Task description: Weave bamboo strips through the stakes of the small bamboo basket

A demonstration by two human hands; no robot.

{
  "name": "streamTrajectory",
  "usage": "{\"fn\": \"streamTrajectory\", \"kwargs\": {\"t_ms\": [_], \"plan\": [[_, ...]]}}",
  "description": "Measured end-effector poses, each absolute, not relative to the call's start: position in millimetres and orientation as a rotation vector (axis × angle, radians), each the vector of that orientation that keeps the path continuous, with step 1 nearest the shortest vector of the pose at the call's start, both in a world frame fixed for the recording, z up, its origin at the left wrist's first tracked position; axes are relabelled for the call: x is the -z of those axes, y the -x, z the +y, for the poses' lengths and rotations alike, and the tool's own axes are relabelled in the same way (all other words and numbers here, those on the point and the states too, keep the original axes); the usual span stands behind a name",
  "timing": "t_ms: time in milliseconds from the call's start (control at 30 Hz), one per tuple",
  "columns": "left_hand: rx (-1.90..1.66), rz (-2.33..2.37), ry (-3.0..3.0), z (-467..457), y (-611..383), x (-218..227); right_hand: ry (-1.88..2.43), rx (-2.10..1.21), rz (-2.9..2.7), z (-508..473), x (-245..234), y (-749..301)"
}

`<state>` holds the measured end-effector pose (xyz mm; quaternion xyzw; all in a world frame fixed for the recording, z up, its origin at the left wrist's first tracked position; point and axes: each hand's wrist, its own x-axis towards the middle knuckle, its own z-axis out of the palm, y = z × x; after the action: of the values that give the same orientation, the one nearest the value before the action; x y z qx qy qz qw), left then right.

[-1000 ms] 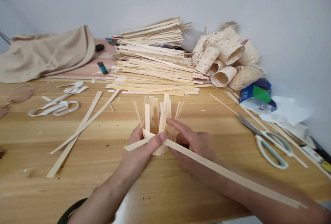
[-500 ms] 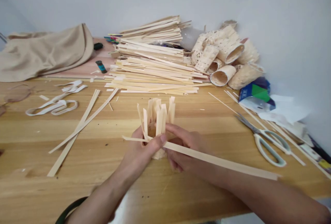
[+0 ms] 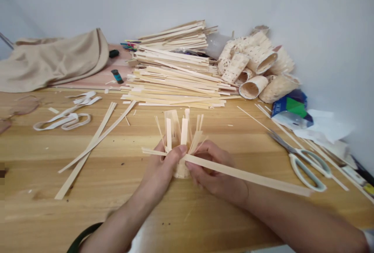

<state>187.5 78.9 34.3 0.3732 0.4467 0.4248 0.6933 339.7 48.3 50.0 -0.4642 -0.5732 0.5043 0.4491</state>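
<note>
A small half-woven basket (image 3: pixel 181 171) of pale wood strips stands on the table between my hands, its upright strips fanning out at the top. My left hand (image 3: pixel 172 161) is closed round its left side, the thumb pressing a long flat strip (image 3: pixel 248 175) against the front. That strip runs out to the right above my right forearm; its short end pokes out on the left. My right hand (image 3: pixel 213 165) is curled at the basket's right side, fingers gripping the wall near an upright strip. Some of its fingertips are hidden.
White-handled scissors (image 3: pixel 306 163) lie open on the right beside thin strips. Bundles of strips (image 3: pixel 175 85) and finished woven tubes (image 3: pixel 254 85) lie at the back. Two crossed strips (image 3: pixel 87 147), white tape (image 3: pixel 70 118), a thread spool (image 3: pixel 117 76) and beige cloth (image 3: pixel 58 58) are on the left.
My right hand has shifted, its index finger drawing back from inside the basket to the right side. The upright strips now spread wider, and the basket has turned slightly.
</note>
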Motion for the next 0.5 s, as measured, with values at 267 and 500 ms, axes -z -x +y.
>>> {"fn": "streamTrajectory", "kwargs": {"t_ms": [267,500], "plan": [[-0.971,1.004,-0.792,75.2,-192.1,-43.9,1.249,-0.978,-1.506,47.7,-50.8,-345.0],[-0.878,0.946,-0.7,72.9,-192.7,-45.5,1.083,-0.835,-1.505,51.5,-38.7,-349.0]]}}
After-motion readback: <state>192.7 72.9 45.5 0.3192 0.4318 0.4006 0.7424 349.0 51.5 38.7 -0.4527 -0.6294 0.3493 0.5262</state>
